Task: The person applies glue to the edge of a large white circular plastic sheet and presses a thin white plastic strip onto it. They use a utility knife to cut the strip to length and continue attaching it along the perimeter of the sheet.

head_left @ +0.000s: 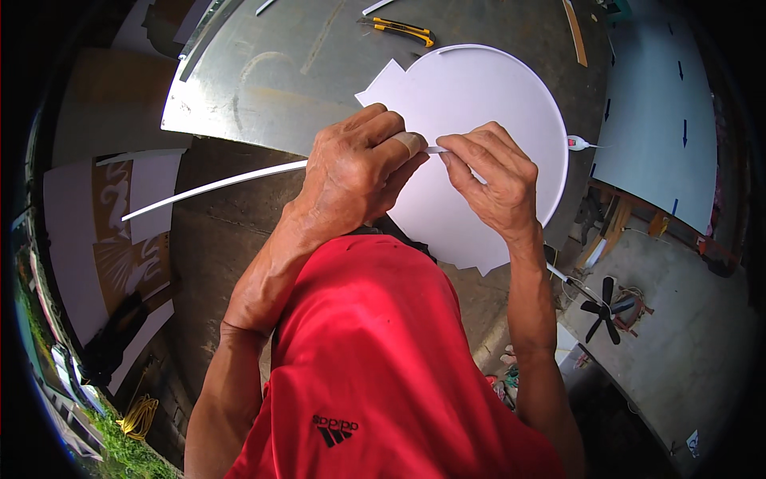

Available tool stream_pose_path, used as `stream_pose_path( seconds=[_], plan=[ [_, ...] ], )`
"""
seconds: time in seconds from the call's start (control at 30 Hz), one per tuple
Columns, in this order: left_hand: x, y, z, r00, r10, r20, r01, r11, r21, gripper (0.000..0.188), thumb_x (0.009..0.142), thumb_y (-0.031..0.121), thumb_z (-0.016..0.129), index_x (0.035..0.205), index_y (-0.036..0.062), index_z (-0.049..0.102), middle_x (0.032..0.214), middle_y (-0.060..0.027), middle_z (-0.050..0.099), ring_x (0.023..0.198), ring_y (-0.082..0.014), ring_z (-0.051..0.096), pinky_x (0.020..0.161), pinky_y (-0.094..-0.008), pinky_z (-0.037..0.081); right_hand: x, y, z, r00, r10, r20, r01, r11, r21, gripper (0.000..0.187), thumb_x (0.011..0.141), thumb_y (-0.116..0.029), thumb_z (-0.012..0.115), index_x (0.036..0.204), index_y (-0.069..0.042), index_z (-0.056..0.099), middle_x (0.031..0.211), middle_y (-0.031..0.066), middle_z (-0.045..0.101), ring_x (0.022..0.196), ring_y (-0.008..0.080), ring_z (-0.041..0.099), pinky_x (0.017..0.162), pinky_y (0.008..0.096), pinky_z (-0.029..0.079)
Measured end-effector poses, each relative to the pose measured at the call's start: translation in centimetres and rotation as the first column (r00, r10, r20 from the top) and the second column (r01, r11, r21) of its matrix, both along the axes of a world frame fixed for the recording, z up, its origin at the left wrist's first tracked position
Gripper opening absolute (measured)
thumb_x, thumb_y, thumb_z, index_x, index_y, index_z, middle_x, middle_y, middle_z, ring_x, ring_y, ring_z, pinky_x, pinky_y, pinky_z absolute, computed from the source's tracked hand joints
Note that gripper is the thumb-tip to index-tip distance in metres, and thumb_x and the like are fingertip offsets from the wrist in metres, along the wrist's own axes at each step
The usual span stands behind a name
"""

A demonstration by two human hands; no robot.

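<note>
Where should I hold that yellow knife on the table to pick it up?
Probably grip the yellow knife by its thicker handle, from above, across its long sides: it lies flat on the grey table, narrow end leftward, handle end near the white disc.

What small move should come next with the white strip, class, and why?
Probably a slight bend of the white strip in the short stretch between the left hand and the right hand. Both hands grip it close together there, above the white panel, whose edge is largely rounded, while the strip's length out to the left curves only gently.
</note>
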State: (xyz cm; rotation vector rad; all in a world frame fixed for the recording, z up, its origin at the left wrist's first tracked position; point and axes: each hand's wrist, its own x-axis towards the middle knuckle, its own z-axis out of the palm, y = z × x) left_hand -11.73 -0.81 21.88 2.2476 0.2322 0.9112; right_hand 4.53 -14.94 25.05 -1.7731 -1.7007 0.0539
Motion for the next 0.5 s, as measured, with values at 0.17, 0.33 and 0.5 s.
stream_pose_path(
  seconds=[0.17, 0.33, 0.5],
  plan=[
    [-0.17, -0.11, -0.11, 1.000, 0.002, 0.002, -0.002, 1.000, 0.000, 0.022, 0.074, 0.005, 0.090, 0.091, 0.0063, 0.075, 0.073, -0.0022, 0.056, 0.067, -0.0207, 0.055, 0.056, -0.0355, 0.046, -0.02, 0.00, 0.04, 1.000, 0.011, 0.008, -0.011, 1.000, -0.008, 0.029, 0.074, 0.010, 0.082, 0.099, -0.002, 0.074, 0.085, 0.0045, 0.071, 0.078, 0.0205, 0.064, 0.071, 0.0347, 0.055],
    [-0.24, -0.25, -0.05, 1.000, 0.015, 0.000, -0.015, 1.000, 0.007, 0.021, 0.074, 0.005, 0.090, 0.090, 0.0061, 0.075, 0.073, -0.0023, 0.057, 0.067, -0.0208, 0.056, 0.056, -0.0355, 0.047, -0.24, 0.03, 0.15, 1.000, 0.013, 0.023, -0.013, 1.000, -0.013, 0.027, 0.074, 0.010, 0.081, 0.098, -0.001, 0.074, 0.083, 0.0043, 0.070, 0.076, 0.0201, 0.064, 0.069, 0.0341, 0.055],
    [-0.31, -0.53, 0.06, 0.999, 0.041, -0.015, -0.041, 0.999, -0.001, 0.021, 0.073, 0.004, 0.090, 0.089, 0.0061, 0.075, 0.073, -0.0026, 0.057, 0.067, -0.0206, 0.056, 0.056, -0.0357, 0.047, -0.49, 0.10, -0.27, 0.999, -0.004, 0.051, 0.003, 1.000, 0.024, 0.028, 0.075, 0.011, 0.080, 0.099, -0.001, 0.073, 0.081, 0.0047, 0.068, 0.073, 0.0203, 0.062, 0.063, 0.0342, 0.052]
  ],
)
